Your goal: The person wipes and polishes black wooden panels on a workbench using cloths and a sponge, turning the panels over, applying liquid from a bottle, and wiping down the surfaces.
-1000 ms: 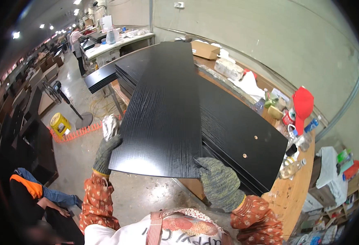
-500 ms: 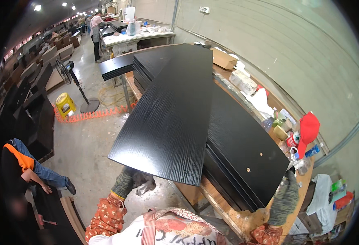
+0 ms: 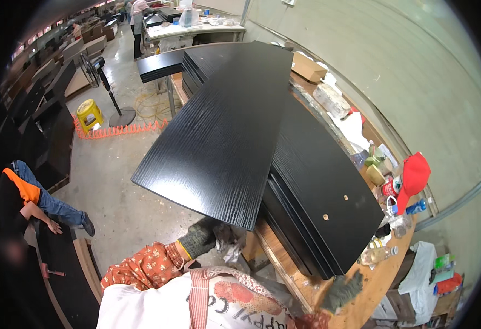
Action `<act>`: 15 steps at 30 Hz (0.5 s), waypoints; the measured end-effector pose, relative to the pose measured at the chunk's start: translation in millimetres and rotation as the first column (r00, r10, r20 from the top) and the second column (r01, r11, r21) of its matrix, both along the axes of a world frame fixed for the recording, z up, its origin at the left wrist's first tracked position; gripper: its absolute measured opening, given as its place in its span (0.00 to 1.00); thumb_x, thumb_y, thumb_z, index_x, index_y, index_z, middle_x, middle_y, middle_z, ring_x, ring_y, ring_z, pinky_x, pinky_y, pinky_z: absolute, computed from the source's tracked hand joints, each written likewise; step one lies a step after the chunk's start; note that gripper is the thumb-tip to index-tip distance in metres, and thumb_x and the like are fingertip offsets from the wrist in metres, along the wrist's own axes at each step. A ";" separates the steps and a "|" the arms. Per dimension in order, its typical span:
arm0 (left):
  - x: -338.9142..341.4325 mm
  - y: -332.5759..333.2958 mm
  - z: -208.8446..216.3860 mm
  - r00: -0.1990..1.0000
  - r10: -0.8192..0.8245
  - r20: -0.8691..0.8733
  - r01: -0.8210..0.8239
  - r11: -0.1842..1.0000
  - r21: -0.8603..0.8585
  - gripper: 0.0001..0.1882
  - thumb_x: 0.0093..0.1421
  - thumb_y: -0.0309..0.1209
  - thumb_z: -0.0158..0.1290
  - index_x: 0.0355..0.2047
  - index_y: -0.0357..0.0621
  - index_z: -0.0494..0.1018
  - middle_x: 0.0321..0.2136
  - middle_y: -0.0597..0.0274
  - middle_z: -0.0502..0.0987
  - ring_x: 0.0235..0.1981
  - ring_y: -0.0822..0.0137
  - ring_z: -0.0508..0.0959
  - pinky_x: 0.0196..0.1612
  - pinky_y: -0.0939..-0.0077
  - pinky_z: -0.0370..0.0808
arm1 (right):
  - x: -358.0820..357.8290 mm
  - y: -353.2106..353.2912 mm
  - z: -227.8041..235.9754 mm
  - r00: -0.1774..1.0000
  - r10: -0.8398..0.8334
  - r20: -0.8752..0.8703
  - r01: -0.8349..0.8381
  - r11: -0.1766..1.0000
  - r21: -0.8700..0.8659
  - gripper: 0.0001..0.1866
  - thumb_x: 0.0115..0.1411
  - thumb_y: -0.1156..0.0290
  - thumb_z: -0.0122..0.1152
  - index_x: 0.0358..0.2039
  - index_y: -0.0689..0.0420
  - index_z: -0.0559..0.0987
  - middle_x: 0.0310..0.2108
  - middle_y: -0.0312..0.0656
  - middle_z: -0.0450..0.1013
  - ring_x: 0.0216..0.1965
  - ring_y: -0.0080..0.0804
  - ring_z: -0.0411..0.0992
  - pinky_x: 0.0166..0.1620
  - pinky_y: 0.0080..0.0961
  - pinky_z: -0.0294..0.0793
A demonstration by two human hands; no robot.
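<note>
A long dark board (image 3: 218, 142) with a grained, glossy face lies slantwise across a stack of black boards (image 3: 328, 192), its near end jutting out over the floor. Two small round holes show in the top board of the stack. My left hand (image 3: 199, 238), in a dark knitted glove, is closed on a crumpled grey rag (image 3: 230, 241) just below the jutting end. My gloved right hand (image 3: 343, 290) is low over the wooden bench (image 3: 374, 288), beside the stack's near corner. Motion smears its fingers, so their state and any contact are unclear.
Along the wall side stand bottles, a red cap (image 3: 414, 178), white cloth and a cardboard box (image 3: 308, 68). A clear bottle (image 3: 379, 254) lies near the stack. At left are a fan (image 3: 106, 88), a yellow stool (image 3: 89, 115), an orange coiled hose (image 3: 122, 130) and another person (image 3: 38, 197).
My left hand has moved rightward with the rag. My right hand has drawn back from the stack's far-right edge to its near corner. The view has shifted; the boards appear to lie unchanged.
</note>
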State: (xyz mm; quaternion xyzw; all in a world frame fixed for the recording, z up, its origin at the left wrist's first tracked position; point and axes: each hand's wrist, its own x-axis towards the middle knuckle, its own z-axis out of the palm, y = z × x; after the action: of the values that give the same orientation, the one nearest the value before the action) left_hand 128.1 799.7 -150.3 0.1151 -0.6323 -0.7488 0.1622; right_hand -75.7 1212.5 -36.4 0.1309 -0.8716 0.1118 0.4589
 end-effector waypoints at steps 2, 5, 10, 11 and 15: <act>-4.6 10.6 21.0 0.980 0.037 0.196 -0.049 0.997 0.053 0.17 0.71 0.31 0.36 0.53 0.33 0.66 0.48 0.45 0.73 0.49 0.56 0.76 0.55 0.62 0.75 | 13.3 20.5 30.1 0.982 0.099 -0.160 -0.075 0.986 0.146 0.19 0.59 0.67 0.58 0.50 0.58 0.77 0.53 0.52 0.71 0.52 0.51 0.72 0.53 0.42 0.73; 4.2 40.9 141.7 0.974 -0.210 0.085 0.215 0.975 -0.059 0.18 0.61 0.26 0.54 0.51 0.35 0.68 0.46 0.48 0.74 0.49 0.59 0.76 0.53 0.67 0.77 | 54.7 -26.8 69.4 0.925 0.380 0.012 -0.378 0.921 -0.094 0.19 0.59 0.68 0.59 0.51 0.58 0.77 0.53 0.52 0.71 0.53 0.49 0.71 0.53 0.42 0.72; 9.5 57.5 188.6 0.798 -0.603 0.014 0.526 0.707 0.473 0.34 0.59 0.24 0.56 0.64 0.33 0.56 0.56 0.45 0.69 0.60 0.59 0.69 0.60 0.71 0.70 | 110.5 -189.0 99.0 0.402 0.795 0.454 -0.811 0.540 -0.226 0.20 0.58 0.68 0.62 0.52 0.58 0.77 0.53 0.52 0.71 0.55 0.47 0.70 0.55 0.43 0.71; 15.8 48.0 183.3 0.789 -0.607 -0.100 0.536 0.599 0.595 0.37 0.59 0.26 0.57 0.66 0.34 0.54 0.60 0.44 0.65 0.62 0.59 0.67 0.62 0.71 0.68 | 114.2 -203.4 100.4 0.349 0.797 0.494 -0.834 0.504 -0.225 0.21 0.58 0.68 0.62 0.52 0.58 0.77 0.53 0.51 0.71 0.55 0.47 0.70 0.55 0.43 0.71; 23.3 20.4 182.1 0.816 -0.555 -0.160 0.570 0.727 0.384 0.43 0.54 0.33 0.63 0.66 0.35 0.55 0.64 0.44 0.60 0.65 0.57 0.64 0.65 0.67 0.65 | 109.8 -202.3 76.4 0.309 0.924 0.225 -0.697 0.381 -0.608 0.23 0.60 0.63 0.62 0.54 0.59 0.74 0.54 0.53 0.71 0.57 0.43 0.69 0.56 0.40 0.72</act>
State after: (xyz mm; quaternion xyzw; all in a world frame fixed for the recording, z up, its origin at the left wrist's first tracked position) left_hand 151.4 820.1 31.8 -0.0627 -0.4608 -0.8807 -0.0899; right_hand 34.0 1010.2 40.0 0.4290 -0.7195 0.5395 0.0851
